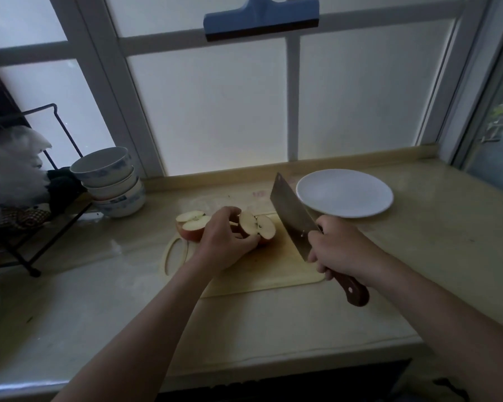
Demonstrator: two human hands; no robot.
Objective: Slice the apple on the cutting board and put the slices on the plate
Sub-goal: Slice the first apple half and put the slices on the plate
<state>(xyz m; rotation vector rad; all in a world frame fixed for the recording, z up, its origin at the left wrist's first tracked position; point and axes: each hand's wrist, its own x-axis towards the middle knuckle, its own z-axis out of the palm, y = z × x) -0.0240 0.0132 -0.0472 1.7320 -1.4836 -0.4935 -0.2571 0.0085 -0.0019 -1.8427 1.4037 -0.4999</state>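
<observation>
My left hand (pixel 225 239) grips one apple half (pixel 257 227) on the cutting board (pixel 262 274) (cut face tilted up); the other half (pixel 192 223) lies at the board's far-left edge. My right hand (pixel 336 246) grasps the cleaver (pixel 292 216), raised beside the bare white plate (pixel 344 192).

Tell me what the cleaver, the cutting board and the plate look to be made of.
Cleaver: metal blade, likely steel, dull grey sheen; handle looks like dark reddish wood with a pale rivet. Cutting board: pale, smooth, with a cut-out grip; plastic or light wood, hard to tell. Plate: plain white and glossy, probably ceramic, possibly melamine.
</observation>
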